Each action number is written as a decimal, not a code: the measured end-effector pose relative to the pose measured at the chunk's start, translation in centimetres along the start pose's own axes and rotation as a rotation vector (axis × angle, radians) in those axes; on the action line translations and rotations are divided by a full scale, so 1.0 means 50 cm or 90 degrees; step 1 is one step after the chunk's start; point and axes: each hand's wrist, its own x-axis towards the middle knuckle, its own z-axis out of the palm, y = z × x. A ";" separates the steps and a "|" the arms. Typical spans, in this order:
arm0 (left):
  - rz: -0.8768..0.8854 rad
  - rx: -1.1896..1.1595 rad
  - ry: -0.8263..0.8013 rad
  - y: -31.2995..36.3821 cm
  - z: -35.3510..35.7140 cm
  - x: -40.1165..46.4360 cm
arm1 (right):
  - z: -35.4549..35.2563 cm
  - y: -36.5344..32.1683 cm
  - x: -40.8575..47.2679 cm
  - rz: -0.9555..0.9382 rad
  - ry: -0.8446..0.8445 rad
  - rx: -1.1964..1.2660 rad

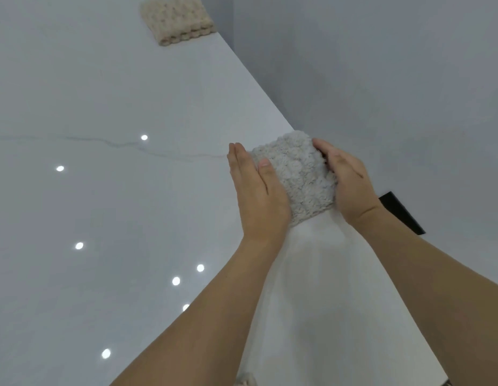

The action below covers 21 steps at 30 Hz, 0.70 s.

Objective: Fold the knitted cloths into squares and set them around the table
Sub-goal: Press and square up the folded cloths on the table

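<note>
A folded grey knitted cloth (298,174) lies on the glossy white table (117,190), close to its right edge. My left hand (256,188) presses flat against the cloth's left side, fingers straight, thumb resting on top. On the cloth's right side my right hand (348,179) is pressed, with its fingers bent over the far corner. A second cloth, beige and folded into a square (178,19), sits at the table's far right corner.
The table's right edge runs diagonally from the far corner down past my hands; beyond it is grey floor. A dark flat object (401,211) shows past my right wrist. Ceiling lights reflect off the tabletop at left.
</note>
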 end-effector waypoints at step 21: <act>0.252 0.234 -0.430 0.000 -0.129 0.192 | 0.109 0.021 -0.076 -0.067 0.449 -0.178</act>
